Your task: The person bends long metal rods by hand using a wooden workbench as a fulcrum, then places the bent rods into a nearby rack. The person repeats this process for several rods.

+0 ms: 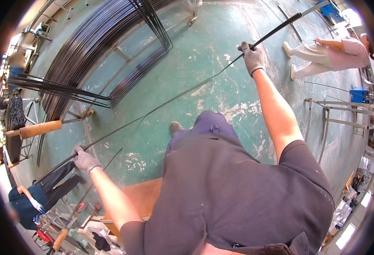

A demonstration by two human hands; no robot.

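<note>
A long, thin dark rod point(161, 105) runs slantwise in front of me, from lower left to upper right, with a slight kink near my right hand. My left hand point(85, 160), in a grey knit glove, is closed around its lower-left part. Toward the other end, my gloved right hand point(253, 60) is closed around it where a thicker black section point(277, 29) begins and sticks out beyond the fist. Both arms are stretched wide apart. Whether the thick section is a tube over the rod or several bars together, I cannot tell.
On the left, a wheeled metal rack point(121, 54) carries many dark bent rods point(85, 51). A person in pink point(351, 53) stands at right, another in dark clothes point(27, 204) at lower left. A metal frame point(344, 103) is at right; a brown board point(142, 193) lies by my left side.
</note>
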